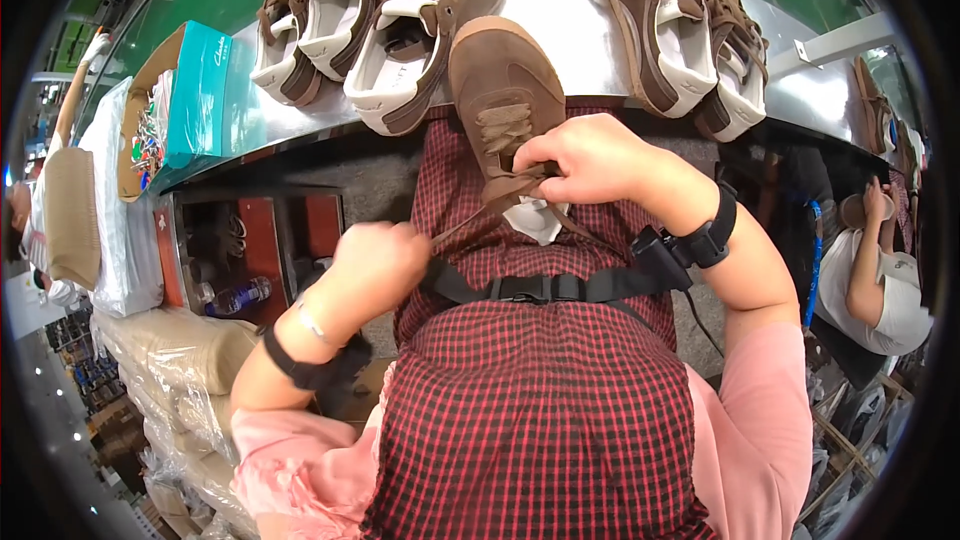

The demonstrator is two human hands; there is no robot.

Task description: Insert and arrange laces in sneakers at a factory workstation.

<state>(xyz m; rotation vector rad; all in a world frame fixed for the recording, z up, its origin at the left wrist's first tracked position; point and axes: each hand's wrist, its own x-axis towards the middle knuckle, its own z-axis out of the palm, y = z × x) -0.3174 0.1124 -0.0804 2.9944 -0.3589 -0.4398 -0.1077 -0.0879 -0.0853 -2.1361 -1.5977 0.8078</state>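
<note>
A brown lace-up sneaker point(503, 70) with a tan sole edge leans between the bench edge and my lap, toe pointing away from me. White lining or stuffing point(537, 222) shows at its heel end. My right hand point(590, 162) pinches the brown laces at the top of the lacing, above the tongue. A brown shoelace point(460, 228) runs taut from the shoe toward the left, and my left hand point(382, 258) is closed around its end. That hand is slightly blurred.
Several matching sneakers stand on the metal bench point(560, 30), some left point(395, 65), others right point(675, 50). A teal box point(200, 95) of small colourful pieces sits at left. Plastic-wrapped bundles point(190, 370) lie below it. Another person point(870, 280) works at right; a person's arm shows far left.
</note>
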